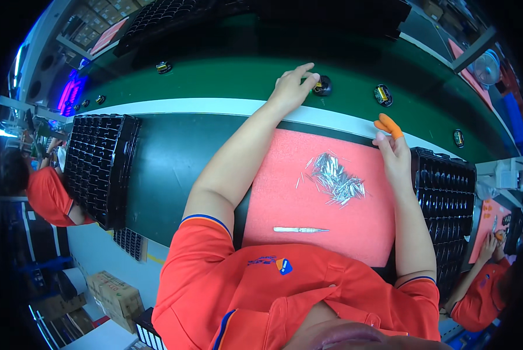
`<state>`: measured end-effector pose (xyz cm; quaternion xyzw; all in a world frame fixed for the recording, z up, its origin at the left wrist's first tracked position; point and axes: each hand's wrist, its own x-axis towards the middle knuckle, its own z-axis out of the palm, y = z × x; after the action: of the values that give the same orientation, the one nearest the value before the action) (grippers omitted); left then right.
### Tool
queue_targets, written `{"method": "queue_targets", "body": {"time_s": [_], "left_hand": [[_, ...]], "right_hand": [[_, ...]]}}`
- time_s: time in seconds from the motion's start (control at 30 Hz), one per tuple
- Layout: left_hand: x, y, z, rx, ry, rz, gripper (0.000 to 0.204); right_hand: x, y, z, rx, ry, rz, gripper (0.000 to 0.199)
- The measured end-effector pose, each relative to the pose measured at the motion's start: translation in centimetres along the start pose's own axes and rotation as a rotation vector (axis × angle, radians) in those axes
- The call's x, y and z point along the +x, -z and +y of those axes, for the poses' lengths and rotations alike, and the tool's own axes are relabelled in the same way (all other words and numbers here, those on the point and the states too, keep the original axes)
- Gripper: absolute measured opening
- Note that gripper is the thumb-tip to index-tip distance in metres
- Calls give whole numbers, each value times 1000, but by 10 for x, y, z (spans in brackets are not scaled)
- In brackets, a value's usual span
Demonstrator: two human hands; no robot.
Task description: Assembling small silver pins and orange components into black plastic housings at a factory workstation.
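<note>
My left hand (290, 88) reaches over the green conveyor belt (232, 81), thumb and forefinger apart. Its thumb is at the edge of a small round black device (323, 86) with a yellow part inside; whether they touch I cannot tell. Above the right edge of a pink foam mat (285, 175) is my right hand (394, 149), with orange covers on its fingertips. Those fingers are bent and apart from the thumb, with nothing seen between them. A heap of thin silvery metal pieces (337, 181) lies on the mat. Nearer to me rest pointed tweezers (301, 230).
More devices sit on the belt, one to the right (383, 94), another farther right (459, 138), one to the left (163, 67). Stacked black trays flank the mat at left (98, 169) and right (445, 210). People in red work on both sides.
</note>
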<state>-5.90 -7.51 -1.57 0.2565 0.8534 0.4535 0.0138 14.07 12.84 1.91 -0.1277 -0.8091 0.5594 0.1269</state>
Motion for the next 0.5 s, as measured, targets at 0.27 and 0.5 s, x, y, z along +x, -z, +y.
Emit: {"method": "queue_targets", "body": {"time_s": [0.27, 0.5], "left_hand": [[35, 100, -70, 446, -60, 695, 33], [17, 216, -224, 1155, 363, 761, 43]], "right_hand": [[-14, 23, -41, 125, -33, 3, 42], [-36, 147, -39, -26, 34, 112, 42]]}}
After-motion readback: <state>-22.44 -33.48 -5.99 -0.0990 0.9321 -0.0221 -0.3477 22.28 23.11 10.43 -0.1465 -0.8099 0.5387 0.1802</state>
